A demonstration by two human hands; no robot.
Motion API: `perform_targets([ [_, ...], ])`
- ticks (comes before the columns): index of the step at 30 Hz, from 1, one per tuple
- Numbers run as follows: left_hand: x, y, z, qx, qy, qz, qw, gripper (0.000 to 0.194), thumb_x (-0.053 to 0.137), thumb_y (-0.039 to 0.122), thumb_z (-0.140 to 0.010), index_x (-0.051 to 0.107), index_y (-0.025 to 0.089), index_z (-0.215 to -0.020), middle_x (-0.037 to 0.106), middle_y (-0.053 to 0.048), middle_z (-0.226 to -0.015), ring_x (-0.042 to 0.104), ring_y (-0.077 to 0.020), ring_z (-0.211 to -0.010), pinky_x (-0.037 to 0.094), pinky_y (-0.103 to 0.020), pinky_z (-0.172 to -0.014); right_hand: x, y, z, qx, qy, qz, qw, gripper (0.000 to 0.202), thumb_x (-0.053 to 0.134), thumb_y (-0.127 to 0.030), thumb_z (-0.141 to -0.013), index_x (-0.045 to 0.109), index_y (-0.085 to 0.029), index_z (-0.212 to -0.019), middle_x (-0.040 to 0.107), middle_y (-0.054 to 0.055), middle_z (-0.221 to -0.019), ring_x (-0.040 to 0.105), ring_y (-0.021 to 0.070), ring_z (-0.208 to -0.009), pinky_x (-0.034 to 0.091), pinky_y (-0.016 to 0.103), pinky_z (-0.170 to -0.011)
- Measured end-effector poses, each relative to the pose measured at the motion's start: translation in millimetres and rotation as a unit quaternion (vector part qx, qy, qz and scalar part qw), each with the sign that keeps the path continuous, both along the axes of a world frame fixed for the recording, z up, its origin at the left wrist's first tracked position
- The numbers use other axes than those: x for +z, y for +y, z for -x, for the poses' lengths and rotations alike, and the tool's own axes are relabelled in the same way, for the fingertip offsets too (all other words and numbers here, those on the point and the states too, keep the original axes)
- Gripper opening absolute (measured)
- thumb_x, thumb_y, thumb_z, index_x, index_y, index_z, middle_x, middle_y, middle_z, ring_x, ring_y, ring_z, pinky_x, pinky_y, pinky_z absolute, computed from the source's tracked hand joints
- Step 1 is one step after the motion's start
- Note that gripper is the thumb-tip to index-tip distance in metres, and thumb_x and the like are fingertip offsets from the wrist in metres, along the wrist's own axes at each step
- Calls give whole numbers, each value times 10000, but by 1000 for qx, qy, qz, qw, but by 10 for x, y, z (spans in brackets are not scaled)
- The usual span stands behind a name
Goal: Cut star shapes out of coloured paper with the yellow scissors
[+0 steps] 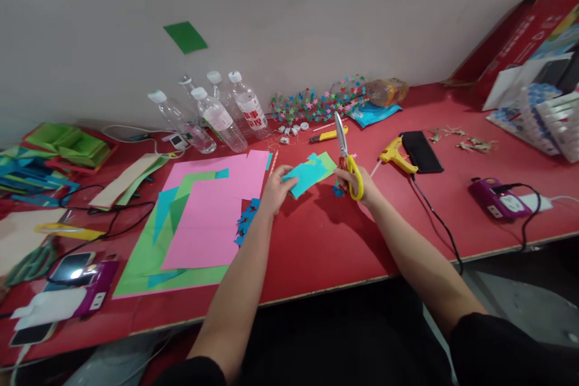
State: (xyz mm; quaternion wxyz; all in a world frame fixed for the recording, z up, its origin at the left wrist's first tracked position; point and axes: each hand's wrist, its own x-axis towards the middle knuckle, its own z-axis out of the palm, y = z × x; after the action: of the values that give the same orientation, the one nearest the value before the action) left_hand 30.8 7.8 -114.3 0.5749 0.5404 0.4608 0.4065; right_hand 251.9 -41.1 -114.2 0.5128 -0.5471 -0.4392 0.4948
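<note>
My left hand [277,188] grips the left end of a small stack of blue and green paper [304,177], its thumb on top. The far edge of the blue sheet is cut unevenly. My right hand [357,183] holds yellow-handled scissors [342,136], the metal blades pointing up and away from me, and its fingertips reach the stack's right end. Just below those fingertips lies a small dark blue paper piece [338,189]. More dark blue cut pieces [247,221] lie beside my left forearm.
Pink sheets [208,223] over green ones lie left of my hands. Plastic bottles [221,119] and a star-covered bottle [312,105] stand or lie near the wall. A yellow glue gun [398,155], black phone [422,152] and purple power strip [498,199] are at right.
</note>
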Motion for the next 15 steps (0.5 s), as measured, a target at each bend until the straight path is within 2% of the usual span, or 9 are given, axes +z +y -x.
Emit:
perform_targets([
  [4, -141, -109, -49, -10, -25, 21, 999, 422, 757, 292, -586, 592, 177, -957, 606, 30, -738, 541, -95, -520, 452, -219, -453, 6, -51, 119, 38, -1, 15, 999, 365, 708, -494, -648, 499, -196, -627, 479, -61, -441, 430, 80, -382, 356, 217, -413],
  [9, -187, -133, -5, -4, -62, 41, 997, 453, 706, 363, -665, 563, 186, -1056, 554, 58, -655, 486, -80, -430, 407, -212, -380, -28, -46, 154, 34, 1, 24, 999, 340, 704, -466, -637, 495, -199, -656, 469, -80, -420, 425, 78, -360, 350, 207, -399],
  [15, -243, -154, -40, -19, -79, 51, 995, 438, 743, 339, -647, 579, 184, -1022, 562, 57, -634, 491, -80, -402, 408, -212, -358, -45, -47, 146, 36, -10, 32, 999, 377, 693, -515, -640, 488, -198, -642, 491, -63, -406, 436, 79, -351, 314, 195, -372],
])
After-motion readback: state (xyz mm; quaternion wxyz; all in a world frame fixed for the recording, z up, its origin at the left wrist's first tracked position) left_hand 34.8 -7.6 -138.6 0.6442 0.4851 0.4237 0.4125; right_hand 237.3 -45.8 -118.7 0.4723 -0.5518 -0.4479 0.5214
